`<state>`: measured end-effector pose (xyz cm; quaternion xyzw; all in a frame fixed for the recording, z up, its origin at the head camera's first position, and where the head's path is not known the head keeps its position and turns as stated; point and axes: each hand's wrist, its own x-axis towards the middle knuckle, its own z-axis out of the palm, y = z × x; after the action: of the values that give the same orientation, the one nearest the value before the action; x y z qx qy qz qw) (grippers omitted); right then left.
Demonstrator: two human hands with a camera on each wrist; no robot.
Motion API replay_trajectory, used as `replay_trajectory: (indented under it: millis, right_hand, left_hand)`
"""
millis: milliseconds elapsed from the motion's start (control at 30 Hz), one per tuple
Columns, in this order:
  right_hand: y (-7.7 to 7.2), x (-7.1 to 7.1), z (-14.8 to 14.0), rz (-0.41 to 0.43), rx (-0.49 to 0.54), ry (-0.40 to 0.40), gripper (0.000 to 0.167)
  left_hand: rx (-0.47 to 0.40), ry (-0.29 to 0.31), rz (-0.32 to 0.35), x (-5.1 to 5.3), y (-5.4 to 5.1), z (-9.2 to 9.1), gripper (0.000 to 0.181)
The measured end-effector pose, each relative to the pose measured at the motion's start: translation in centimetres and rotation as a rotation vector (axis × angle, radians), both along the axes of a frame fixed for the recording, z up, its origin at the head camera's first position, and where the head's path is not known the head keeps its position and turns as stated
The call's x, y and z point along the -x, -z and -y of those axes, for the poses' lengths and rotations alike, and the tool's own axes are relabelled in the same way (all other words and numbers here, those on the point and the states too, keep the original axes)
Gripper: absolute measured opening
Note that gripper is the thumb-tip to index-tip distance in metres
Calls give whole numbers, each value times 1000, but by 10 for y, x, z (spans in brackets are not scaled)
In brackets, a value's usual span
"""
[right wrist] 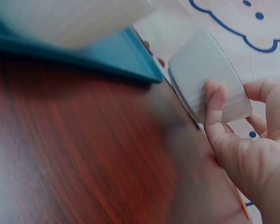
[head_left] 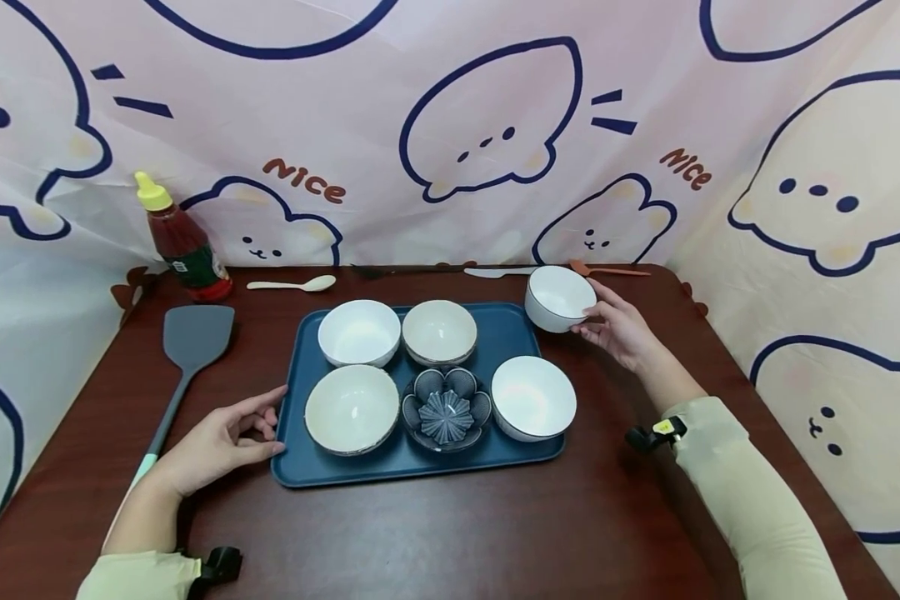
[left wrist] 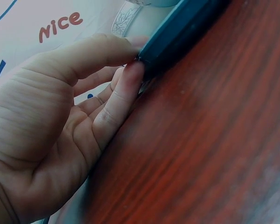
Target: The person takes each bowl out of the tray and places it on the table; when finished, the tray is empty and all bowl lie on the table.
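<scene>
Between the thumb and fingers of my right hand [head_left: 617,327] is the side of a white bowl [head_left: 561,298] with a thin dark rim. In the right wrist view this bowl [right wrist: 207,77] is tilted, off the tray's corner. My left hand [head_left: 221,437] pinches the left edge of a blue tray [head_left: 420,467]; the left wrist view shows fingertips on the tray's edge [left wrist: 163,42]. On the tray stand a white bowl [head_left: 359,332], a cream bowl [head_left: 439,332], a larger cream bowl [head_left: 352,410], a dark flower-shaped bowl [head_left: 447,410] and a white bowl [head_left: 534,397] at the right.
A grey spatula [head_left: 198,333] lies left of the tray, with a red sauce bottle [head_left: 185,246] behind it. Along the back edge are a white spoon [head_left: 292,284], a pale knife [head_left: 498,272] and an orange utensil [head_left: 607,269]. A patterned cloth [head_left: 375,125] hangs behind.
</scene>
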<state>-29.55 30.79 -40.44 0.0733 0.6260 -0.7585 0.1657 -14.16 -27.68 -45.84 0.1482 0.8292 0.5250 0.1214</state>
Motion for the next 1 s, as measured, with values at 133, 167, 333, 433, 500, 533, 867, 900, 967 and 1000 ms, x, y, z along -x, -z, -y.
replay_trajectory:
  millis: [133, 167, 333, 433, 500, 533, 867, 900, 967, 1000]
  right_hand:
    - [9, 5, -5, 13, 6, 23, 69]
    - [10, 6, -6, 18, 1, 28, 69]
    - [10, 9, -8, 34, 0, 29, 70]
    - [13, 9, -8, 42, 3, 34, 69]
    - [15, 8, -6, 48, -7, 33, 69]
    - [17, 8, -6, 53, -9, 32, 69]
    - [24, 9, -7, 44, -22, 15, 71]
    - [25, 10, -7, 51, -20, 19, 71]
    - [25, 11, -7, 63, -9, 28, 71]
    - [25, 12, -7, 66, -3, 31, 71]
  left_hand:
    - [5, -2, -6, -3, -1, 2, 76]
    - [4, -1, -9, -2, -1, 2, 76]
    - [-15, 4, -21, -1, 2, 1, 75]
    - [-19, 5, -23, -1, 3, 0, 75]
    - [-17, 6, -20, -2, 3, 0, 75]
    - [-16, 5, -18, -3, 3, 0, 75]
    - [5, 6, -24, -3, 2, 0, 75]
    - [6, 5, -25, -2, 2, 0, 75]
    - [4, 3, -23, -2, 2, 0, 75]
    - [3, 2, -22, -2, 2, 0, 75]
